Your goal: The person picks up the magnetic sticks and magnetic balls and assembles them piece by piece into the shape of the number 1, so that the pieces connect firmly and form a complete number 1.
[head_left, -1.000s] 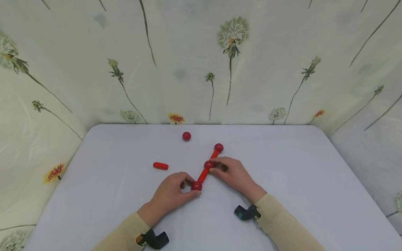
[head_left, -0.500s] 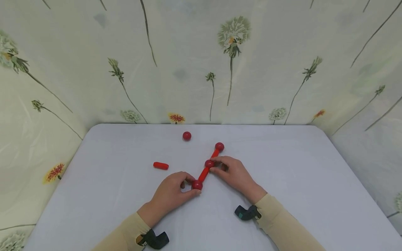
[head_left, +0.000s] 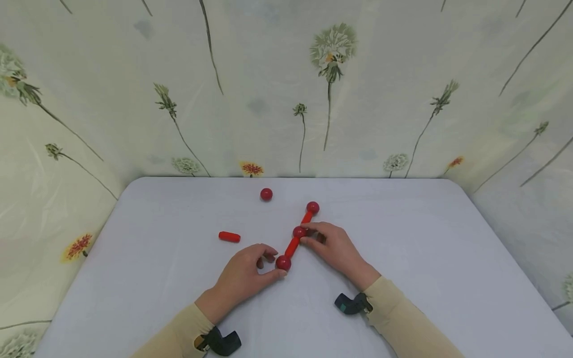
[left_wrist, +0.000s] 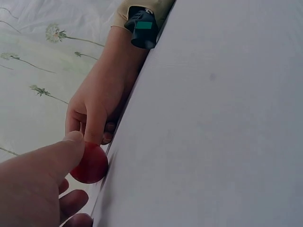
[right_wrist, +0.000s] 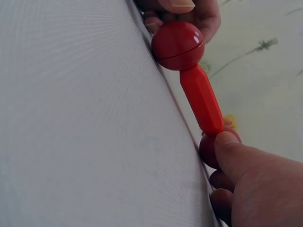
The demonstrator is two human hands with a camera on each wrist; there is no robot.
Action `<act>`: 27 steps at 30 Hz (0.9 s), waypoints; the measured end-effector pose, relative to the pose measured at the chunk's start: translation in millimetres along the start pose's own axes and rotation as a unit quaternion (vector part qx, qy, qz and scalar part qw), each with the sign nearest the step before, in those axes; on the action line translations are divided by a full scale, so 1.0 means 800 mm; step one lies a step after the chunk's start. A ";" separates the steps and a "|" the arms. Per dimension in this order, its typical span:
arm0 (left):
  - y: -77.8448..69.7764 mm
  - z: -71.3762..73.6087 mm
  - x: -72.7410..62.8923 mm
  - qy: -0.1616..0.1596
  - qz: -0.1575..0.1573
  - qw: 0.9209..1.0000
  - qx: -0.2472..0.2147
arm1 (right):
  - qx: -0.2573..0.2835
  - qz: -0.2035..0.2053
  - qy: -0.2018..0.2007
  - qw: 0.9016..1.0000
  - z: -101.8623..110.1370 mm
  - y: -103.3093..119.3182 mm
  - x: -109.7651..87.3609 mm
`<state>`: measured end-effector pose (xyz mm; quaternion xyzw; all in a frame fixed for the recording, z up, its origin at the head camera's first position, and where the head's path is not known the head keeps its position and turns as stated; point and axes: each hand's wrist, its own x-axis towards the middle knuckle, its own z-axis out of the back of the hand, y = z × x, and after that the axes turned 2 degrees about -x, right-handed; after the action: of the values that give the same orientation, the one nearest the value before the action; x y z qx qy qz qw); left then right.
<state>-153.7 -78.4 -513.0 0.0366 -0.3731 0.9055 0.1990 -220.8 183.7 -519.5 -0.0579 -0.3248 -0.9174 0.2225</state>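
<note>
A chain of red balls joined by orange-red rods lies slantwise on the table. My right hand (head_left: 333, 248) pinches its middle ball (head_left: 299, 232) between thumb and fingertips. Beyond that hand, a second rod (head_left: 307, 218) leads to the far ball (head_left: 313, 208). Nearest me, the end ball (right_wrist: 178, 45) sits on the near rod (right_wrist: 201, 99). Around this end ball my left hand (head_left: 243, 271) stands with thumb and fingers spread. In the right wrist view the left thumb (right_wrist: 177, 4) is apart from the ball.
A loose orange-red rod (head_left: 229, 236) lies left of the chain. One loose red ball (head_left: 266, 194) rests near the far edge of the white table (head_left: 403, 223). A flowered curtain (head_left: 268, 99) hangs behind and at both sides.
The chain has shifted slightly away from me and to the right, held by the right hand. My left fingers have loosened from the near end ball.
</note>
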 end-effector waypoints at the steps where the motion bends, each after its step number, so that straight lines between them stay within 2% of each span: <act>1: 0.000 0.001 0.000 -0.002 0.003 1.000 -0.003 | 0.000 -0.001 -0.002 1.000 0.000 0.000 0.000; 8: 0.002 0.021 0.000 -0.036 0.022 0.999 -0.005 | 0.000 -0.013 -0.002 1.000 0.000 -0.003 0.000; 16: 0.030 0.052 -0.005 -0.084 0.040 0.996 0.000 | 0.008 -0.029 -0.001 1.000 0.001 -0.004 0.000; 23: 0.069 0.067 -0.009 -0.122 0.011 0.992 0.010 | 0.009 -0.032 -0.007 0.999 0.003 -0.001 -0.001; 27: 0.081 0.072 -0.010 -0.142 0.000 0.990 0.012 | 0.010 -0.026 -0.009 1.000 0.004 0.001 0.000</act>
<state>-176.3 -162.9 -516.3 0.1673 -0.3866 0.8955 0.1440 -220.6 185.0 -516.2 -0.0556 -0.3374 -0.9190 0.1961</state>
